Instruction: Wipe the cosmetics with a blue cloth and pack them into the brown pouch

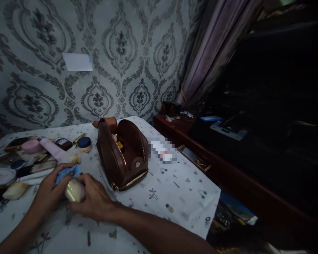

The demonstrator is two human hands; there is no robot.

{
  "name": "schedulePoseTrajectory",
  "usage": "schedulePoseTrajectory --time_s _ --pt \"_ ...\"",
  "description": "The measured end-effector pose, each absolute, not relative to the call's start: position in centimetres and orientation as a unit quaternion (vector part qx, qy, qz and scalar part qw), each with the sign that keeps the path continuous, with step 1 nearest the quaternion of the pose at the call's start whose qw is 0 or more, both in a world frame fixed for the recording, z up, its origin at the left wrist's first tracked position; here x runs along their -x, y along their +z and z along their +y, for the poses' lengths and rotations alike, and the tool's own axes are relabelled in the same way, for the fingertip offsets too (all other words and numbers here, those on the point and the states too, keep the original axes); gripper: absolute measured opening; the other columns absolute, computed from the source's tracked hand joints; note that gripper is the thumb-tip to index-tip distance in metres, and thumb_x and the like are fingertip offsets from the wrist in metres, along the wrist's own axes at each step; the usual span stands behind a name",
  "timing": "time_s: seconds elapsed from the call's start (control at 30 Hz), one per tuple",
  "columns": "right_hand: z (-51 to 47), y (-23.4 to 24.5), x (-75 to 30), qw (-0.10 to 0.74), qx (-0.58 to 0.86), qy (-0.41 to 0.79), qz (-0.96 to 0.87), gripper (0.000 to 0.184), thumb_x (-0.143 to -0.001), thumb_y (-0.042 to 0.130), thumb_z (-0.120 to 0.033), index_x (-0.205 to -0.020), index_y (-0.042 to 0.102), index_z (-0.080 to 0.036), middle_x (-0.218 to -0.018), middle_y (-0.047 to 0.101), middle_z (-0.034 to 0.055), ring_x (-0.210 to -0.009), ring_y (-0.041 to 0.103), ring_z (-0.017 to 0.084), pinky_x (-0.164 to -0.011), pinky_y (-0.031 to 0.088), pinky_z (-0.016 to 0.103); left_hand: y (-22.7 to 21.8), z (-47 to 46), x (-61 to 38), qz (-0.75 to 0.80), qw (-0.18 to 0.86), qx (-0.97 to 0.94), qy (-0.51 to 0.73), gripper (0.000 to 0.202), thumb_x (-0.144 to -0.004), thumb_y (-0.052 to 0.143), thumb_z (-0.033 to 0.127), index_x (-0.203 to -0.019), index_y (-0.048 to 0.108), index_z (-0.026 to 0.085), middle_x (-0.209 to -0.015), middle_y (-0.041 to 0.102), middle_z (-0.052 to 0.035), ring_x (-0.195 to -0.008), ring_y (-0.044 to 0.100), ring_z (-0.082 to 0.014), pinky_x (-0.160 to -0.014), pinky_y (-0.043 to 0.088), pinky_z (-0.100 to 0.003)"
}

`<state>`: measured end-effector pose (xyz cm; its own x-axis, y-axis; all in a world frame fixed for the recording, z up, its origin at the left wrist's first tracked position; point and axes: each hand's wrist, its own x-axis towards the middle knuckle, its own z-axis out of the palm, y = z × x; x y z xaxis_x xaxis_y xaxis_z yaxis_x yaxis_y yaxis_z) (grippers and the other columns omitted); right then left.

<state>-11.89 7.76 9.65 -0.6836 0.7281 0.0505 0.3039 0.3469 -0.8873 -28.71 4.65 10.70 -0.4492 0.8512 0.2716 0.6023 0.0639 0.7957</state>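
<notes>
My right hand point(95, 199) is closed around a small cream-coloured, rounded container point(74, 191) with a shiny band. Pinched in my left hand point(49, 185) is a crumpled blue cloth point(67, 173), which lies against the container's far side. Just right of both hands stands a brown cosmetic bag point(108, 158), unzipped and gaping, with a few small items inside, one of them yellow. Beyond my hands lie a pink tube point(53, 149) and a jar with a dark blue lid point(84, 144).
Several cosmetics cover the table's left side, among them a pink round case point(31, 145) and a cream sponge-like piece point(15, 191). A patterned white cloth point(185, 201) drapes the table. To the right is a dark red cabinet point(180, 137) with an open drawer point(194, 158).
</notes>
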Motion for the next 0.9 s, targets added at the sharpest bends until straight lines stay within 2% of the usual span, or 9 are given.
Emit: schedulePoseTrajectory --time_s 0.17,0.3,0.33,0.4,0.5,0.6,0.67,0.8,0.9 --pt "8.0 8.7 12.0 0.268 0.273 0.430 -0.818 0.062 -0.067 0.076 -0.020 -0.124 0.053 -0.025 -0.119 0.064 0.0034 -0.105 0.063 0.022 -0.090 0.051 0.032 11.1 4.8 28.9 0.706 0.191 -0.457 0.507 0.028 -0.065 0.063 0.047 -0.082 0.066 0.024 -0.080 0.070 0.0013 -0.079 0.064 -0.0232 -0.068 0.050 -0.029" --pt "8.2 8.1 12.0 0.304 0.218 0.384 -0.844 0.046 -0.073 0.062 -0.010 -0.118 0.057 -0.022 -0.116 0.063 0.0062 -0.110 0.060 0.022 -0.098 0.047 0.035 11.1 5.0 28.7 0.649 0.314 -0.357 0.595 0.023 -0.059 0.067 0.035 -0.075 0.063 0.020 -0.061 0.057 0.0060 -0.056 0.051 -0.0135 -0.050 0.038 -0.022" --pt "8.3 8.0 12.0 0.310 0.218 0.383 -0.842 0.046 -0.073 0.060 -0.009 -0.118 0.057 -0.021 -0.115 0.063 0.0068 -0.109 0.060 0.022 -0.097 0.048 0.036 11.0 5.2 28.8 0.625 0.351 -0.316 0.621 0.024 -0.055 0.069 0.031 -0.075 0.062 0.020 -0.060 0.055 0.0067 -0.054 0.049 -0.0120 -0.048 0.037 -0.021" --pt "8.5 7.9 12.2 0.333 0.213 0.403 -0.826 0.050 -0.071 0.059 -0.008 -0.120 0.056 -0.021 -0.117 0.063 0.0074 -0.110 0.059 0.023 -0.098 0.047 0.037 10.8 5.4 28.7 0.616 0.362 -0.284 0.639 0.026 -0.057 0.069 0.035 -0.076 0.061 0.019 -0.062 0.057 0.0061 -0.054 0.051 -0.0114 -0.050 0.039 -0.021" --pt "8.9 7.9 12.6 0.360 0.205 0.512 -0.752 0.050 -0.071 0.062 -0.014 -0.120 0.056 -0.021 -0.115 0.064 0.0057 -0.106 0.061 0.021 -0.094 0.048 0.035 10.6 5.5 28.4 0.603 0.374 -0.268 0.651 0.037 -0.068 0.066 0.050 -0.084 0.065 0.018 -0.072 0.066 0.0004 -0.065 0.061 -0.0146 -0.060 0.049 -0.024" --pt "9.2 7.9 13.1 0.347 0.184 0.659 -0.641 0.046 -0.069 0.070 -0.023 -0.113 0.058 -0.020 -0.106 0.067 0.0028 -0.099 0.063 0.019 -0.087 0.049 0.030 10.4 5.4 27.8 0.559 0.414 -0.264 0.668 0.056 -0.075 0.062 0.066 -0.101 0.067 0.017 -0.083 0.071 -0.0039 -0.077 0.067 -0.0182 -0.069 0.054 -0.028" --pt "9.3 8.0 13.2 0.328 0.174 0.739 -0.562 0.044 -0.066 0.074 -0.026 -0.107 0.060 -0.021 -0.099 0.068 0.0008 -0.091 0.065 0.017 -0.081 0.049 0.027 10.3 5.3 27.5 0.527 0.435 -0.270 0.679 0.064 -0.075 0.061 0.071 -0.108 0.065 0.017 -0.084 0.072 -0.0042 -0.076 0.068 -0.0182 -0.067 0.055 -0.028" --pt "9.2 8.6 12.9 0.260 0.175 0.855 -0.413 0.042 -0.064 0.081 -0.031 -0.101 0.063 -0.020 -0.091 0.069 0.0002 -0.075 0.067 0.013 -0.063 0.046 0.022 10.3 4.9 27.5 0.523 0.433 -0.307 0.667 0.064 -0.078 0.059 0.073 -0.110 0.064 0.018 -0.084 0.072 -0.0032 -0.064 0.065 -0.0150 -0.053 0.051 -0.024" --pt "9.1 9.0 12.7 0.226 0.165 0.894 -0.351 0.045 -0.064 0.084 -0.034 -0.101 0.063 -0.019 -0.086 0.071 0.0021 -0.073 0.068 0.014 -0.062 0.047 0.021 10.2 4.8 27.5 0.525 0.421 -0.320 0.667 0.065 -0.080 0.056 0.074 -0.113 0.063 0.018 -0.089 0.074 -0.0045 -0.068 0.067 -0.0155 -0.054 0.052 -0.023"
